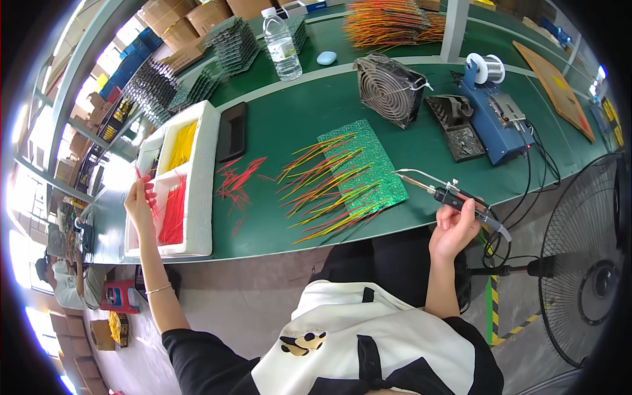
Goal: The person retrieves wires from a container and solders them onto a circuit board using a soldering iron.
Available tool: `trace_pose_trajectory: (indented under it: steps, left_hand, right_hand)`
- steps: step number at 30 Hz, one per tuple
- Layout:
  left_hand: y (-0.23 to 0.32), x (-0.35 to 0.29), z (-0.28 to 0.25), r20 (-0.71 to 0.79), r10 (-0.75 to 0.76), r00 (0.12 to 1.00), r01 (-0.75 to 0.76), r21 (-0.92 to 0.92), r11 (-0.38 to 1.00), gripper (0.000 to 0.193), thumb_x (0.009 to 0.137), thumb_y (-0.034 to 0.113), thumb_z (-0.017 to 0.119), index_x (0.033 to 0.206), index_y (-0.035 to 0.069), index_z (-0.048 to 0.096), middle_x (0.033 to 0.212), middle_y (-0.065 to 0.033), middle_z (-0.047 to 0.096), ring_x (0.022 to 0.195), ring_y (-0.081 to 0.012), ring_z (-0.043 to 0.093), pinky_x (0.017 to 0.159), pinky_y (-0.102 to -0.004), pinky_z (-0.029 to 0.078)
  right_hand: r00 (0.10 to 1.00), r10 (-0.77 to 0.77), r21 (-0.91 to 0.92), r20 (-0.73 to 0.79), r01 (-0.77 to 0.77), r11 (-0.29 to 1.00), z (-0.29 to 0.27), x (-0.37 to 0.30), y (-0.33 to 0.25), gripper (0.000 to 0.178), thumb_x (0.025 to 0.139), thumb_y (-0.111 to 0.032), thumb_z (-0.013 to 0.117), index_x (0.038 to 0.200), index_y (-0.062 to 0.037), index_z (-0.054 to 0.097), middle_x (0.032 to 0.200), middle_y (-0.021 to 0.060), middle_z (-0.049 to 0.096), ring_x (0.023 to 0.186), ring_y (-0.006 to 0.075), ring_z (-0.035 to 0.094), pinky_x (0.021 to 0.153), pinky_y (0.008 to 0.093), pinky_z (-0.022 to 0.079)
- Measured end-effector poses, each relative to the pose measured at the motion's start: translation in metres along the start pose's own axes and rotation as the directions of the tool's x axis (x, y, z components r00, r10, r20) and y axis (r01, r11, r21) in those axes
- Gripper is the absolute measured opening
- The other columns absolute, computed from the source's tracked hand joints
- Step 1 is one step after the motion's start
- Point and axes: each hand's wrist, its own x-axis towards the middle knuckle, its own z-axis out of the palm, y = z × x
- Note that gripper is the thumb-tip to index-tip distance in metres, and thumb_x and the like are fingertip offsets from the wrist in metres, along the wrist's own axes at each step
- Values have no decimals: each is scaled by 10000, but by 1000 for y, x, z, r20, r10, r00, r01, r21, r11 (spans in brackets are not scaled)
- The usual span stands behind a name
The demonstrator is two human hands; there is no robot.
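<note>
My right hand (455, 227) is wrapped round a soldering iron (449, 196) with a thin metal feed tube along its top. The iron's tip points left, at the right edge of a green circuit board panel (375, 161). Rows of red and yellow wires (329, 191) stick out from the panel toward the left. At the far left, my left hand (139, 203) is raised over the edge of a white foam box (205, 171), fingers pinched on a short red wire (139, 174). In the box lie red wires (172, 214) and yellow wires (182, 146) in separate compartments.
Loose red wires (238, 183) lie between box and panel, below a black tray (232, 131). Behind the panel stands a small square fan (390, 92). A blue solder feeder (497, 118) with trailing cables is at right, near a large floor fan (586, 270).
</note>
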Motion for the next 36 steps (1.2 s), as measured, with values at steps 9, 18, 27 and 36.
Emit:
trace_pose_trajectory:
  steps: [9, 18, 27, 36]
  left_hand:
    - [-2, 14, -34, -23, 316, 948, -276, 431, 859, 261, 918, 222, 422, 806, 31, 561, 578, 34, 365, 533, -57, 348, 456, -239, 287]
    - [99, -43, 161, 403, 431, 807, -471, -2, 882, 204, 873, 196, 515, 922, 5, 564, 732, -50, 581, 701, -129, 548, 650, -265, 432]
    - [65, -108, 297, 652, 368, 663, -472, -17, 881, 149, 784, 192, 593, 816, 49, 619, 682, -154, 610, 636, -310, 595, 591, -372, 465]
    - [85, -145, 273, 777, 384, 498, -496, -108, 862, 144, 797, 141, 591, 853, 8, 587, 713, -126, 608, 604, -251, 579, 574, -312, 460]
  right_hand:
    - [1000, -9, -4, 10, 9, 1000, 7, -2, -1, 200, 908, -192, 432, 883, -9, 505, 568, 27, 461, 410, 43, 332, 378, 181, 239]
    - [995, 17, -76, -98, -25, 997, 14, 6, -5, 258, 917, -259, 430, 861, -16, 495, 528, -1, 394, 426, 41, 298, 402, 196, 223]
    - [995, 54, -58, -79, -58, 997, 16, 5, -6, 236, 921, -246, 414, 862, -28, 481, 519, -4, 376, 421, 40, 289, 404, 194, 239]
    - [998, 7, -113, -69, -15, 994, 26, 18, 3, 263, 923, -276, 442, 883, -24, 504, 525, -21, 383, 422, 23, 279, 403, 192, 215]
